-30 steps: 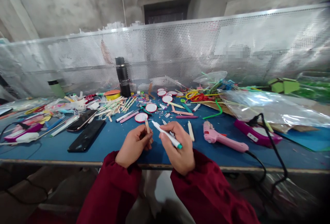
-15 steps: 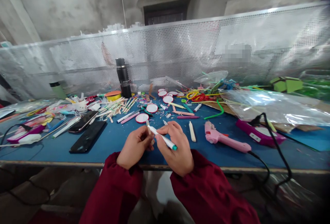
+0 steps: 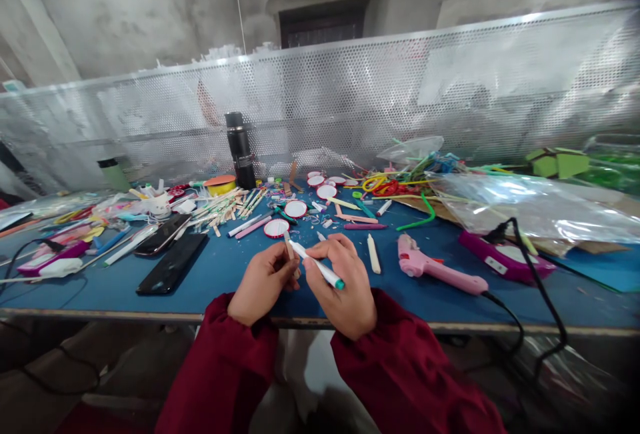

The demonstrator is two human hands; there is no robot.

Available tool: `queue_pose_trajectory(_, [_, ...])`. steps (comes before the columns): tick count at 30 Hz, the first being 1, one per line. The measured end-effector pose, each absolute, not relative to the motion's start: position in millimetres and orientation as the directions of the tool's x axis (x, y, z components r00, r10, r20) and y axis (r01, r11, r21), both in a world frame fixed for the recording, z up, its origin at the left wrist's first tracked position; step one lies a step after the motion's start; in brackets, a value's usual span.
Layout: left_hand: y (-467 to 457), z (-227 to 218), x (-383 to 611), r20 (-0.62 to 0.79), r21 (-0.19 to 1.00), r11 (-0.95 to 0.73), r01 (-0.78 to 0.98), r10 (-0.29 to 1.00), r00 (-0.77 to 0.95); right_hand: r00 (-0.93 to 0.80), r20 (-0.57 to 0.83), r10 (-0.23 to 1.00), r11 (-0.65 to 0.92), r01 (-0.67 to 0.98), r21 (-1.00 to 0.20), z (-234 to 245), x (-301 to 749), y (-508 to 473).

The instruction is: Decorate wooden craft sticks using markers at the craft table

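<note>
Near the table's front edge, my left hand point(image 3: 264, 284) pinches a small flat wooden craft stick point(image 3: 289, 251), held up at a slant. My right hand point(image 3: 346, 287) grips a white marker point(image 3: 324, 272) with a teal end pointing back toward me. The marker's front end meets or nearly meets the stick; whether they touch I cannot tell. Just beyond my hands lies a round white disc with a red rim point(image 3: 277, 228). A cream-coloured pen point(image 3: 373, 254) rests to the right of my right hand.
A pink glue gun point(image 3: 440, 271) with a black cord lies at right, beside a purple power strip point(image 3: 505, 259). Two dark phones point(image 3: 173, 264) lie at left. Behind are a black bottle point(image 3: 241, 151), a pile of craft sticks point(image 3: 227, 213) and coloured pipe cleaners point(image 3: 383, 185).
</note>
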State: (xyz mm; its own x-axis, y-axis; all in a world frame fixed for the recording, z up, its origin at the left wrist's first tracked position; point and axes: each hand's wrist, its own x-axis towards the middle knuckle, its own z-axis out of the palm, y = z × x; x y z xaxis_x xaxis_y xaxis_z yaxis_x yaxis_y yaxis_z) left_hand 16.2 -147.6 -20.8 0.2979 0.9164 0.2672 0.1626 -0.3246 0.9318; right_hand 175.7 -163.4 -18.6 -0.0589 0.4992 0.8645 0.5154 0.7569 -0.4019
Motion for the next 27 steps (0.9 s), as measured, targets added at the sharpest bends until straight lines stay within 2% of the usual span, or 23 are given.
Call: queue_pose_trajectory(27, [-148.0,-22.0,16.3,0.275,0.934,-0.326,0.147,0.917,0.288,-0.082,0.87,0.486,0.748,0.553,-0.366,-17.7,173.4,-166.6])
